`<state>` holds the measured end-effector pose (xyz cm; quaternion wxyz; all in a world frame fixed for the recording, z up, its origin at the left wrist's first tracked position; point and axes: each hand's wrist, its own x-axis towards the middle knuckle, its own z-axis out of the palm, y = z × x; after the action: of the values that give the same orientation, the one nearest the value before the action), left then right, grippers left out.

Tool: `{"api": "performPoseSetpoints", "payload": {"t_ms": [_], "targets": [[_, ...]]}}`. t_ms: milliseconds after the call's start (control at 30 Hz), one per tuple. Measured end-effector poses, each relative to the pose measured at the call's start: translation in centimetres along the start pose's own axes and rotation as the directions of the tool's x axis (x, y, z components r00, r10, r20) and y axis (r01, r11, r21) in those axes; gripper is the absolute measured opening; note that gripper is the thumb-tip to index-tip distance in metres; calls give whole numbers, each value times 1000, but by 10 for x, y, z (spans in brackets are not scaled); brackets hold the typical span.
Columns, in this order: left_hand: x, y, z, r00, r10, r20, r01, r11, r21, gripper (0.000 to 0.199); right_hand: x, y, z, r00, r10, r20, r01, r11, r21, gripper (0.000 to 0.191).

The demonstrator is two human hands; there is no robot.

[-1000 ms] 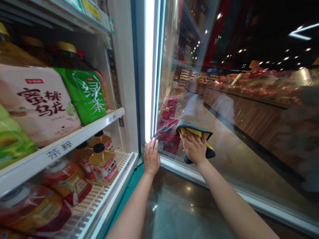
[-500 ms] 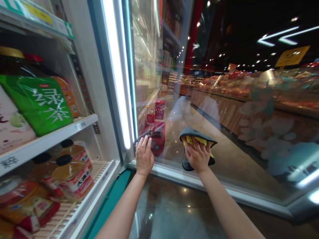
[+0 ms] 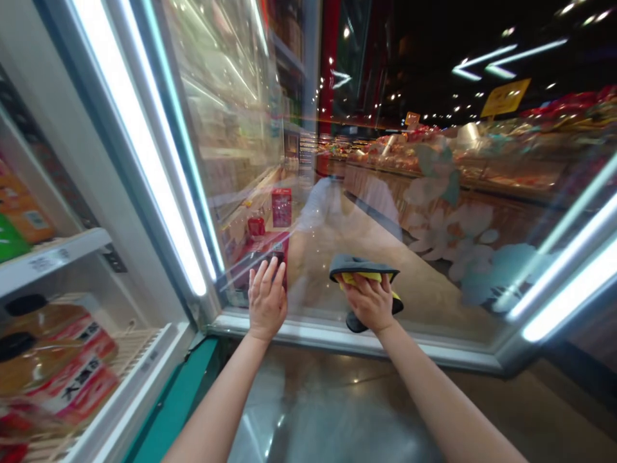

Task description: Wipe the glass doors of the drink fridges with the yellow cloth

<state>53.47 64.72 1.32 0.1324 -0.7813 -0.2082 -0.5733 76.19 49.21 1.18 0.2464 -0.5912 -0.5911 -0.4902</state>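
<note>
A glass door (image 3: 308,289) with a metal frame stands in front of me. My left hand (image 3: 268,299) is at the lower left of the glass, fingers extended and slightly apart, with nothing in it. To its right, my right hand (image 3: 369,301) holds a grey and yellow cloth (image 3: 364,265) against the glass. The cloth is folded over the fingertips, and a dark-edged part of it hangs below the hand.
Bright light strips (image 3: 144,148) run up the cabinet's side at the left. Shelves (image 3: 53,260) there hold bottles (image 3: 72,379). Beyond or reflected in the glass are display stands (image 3: 511,167) and red boxes (image 3: 281,207). Shiny floor lies below the door.
The view has turned right, so the shelves have slid left and the door's right-hand light strips show. Both hands remain at the glass, the cloth still in my right hand.
</note>
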Motion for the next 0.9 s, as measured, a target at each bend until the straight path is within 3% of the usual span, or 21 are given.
{"api": "performPoseSetpoints", "payload": {"t_ms": [133,233,300,367,467,533,633,733,833,900], "targets": [[0,11,5,1000,26,-2,-26,1000,-3,69,-56,-1,-2,979,-192,67,188,980,67,28],[3,25,14,999,31,-8,-31,999,-16,69,-47,-2,1,942,-309,129,290,945,151,27],[6,34,20,998,54,-15,-55,998,-31,70,-20,11,-5,968,-230,101,222,971,89,27],[10,42,24,996,89,-25,-90,995,-44,71,3,34,-19,999,-34,9,34,998,-48,27],[13,52,27,994,107,-29,-108,992,-64,73,-3,61,-40,979,179,-102,-197,960,-199,31],[13,58,29,995,102,-18,-103,991,-85,74,-30,62,-44,984,150,-92,-167,962,-218,27],[12,70,35,994,110,1,-109,987,-116,75,-60,43,-35,998,-59,27,62,992,-112,20],[13,85,42,989,149,4,-147,980,-135,76,-44,36,-27,977,-178,115,182,983,-26,19],[14,97,48,979,204,4,-202,968,-149,78,-20,64,-36,998,13,61,-3,987,-159,24],[13,100,49,969,247,16,-241,958,-157,78,-26,88,-48,989,146,-14,-145,958,-248,28]]}}
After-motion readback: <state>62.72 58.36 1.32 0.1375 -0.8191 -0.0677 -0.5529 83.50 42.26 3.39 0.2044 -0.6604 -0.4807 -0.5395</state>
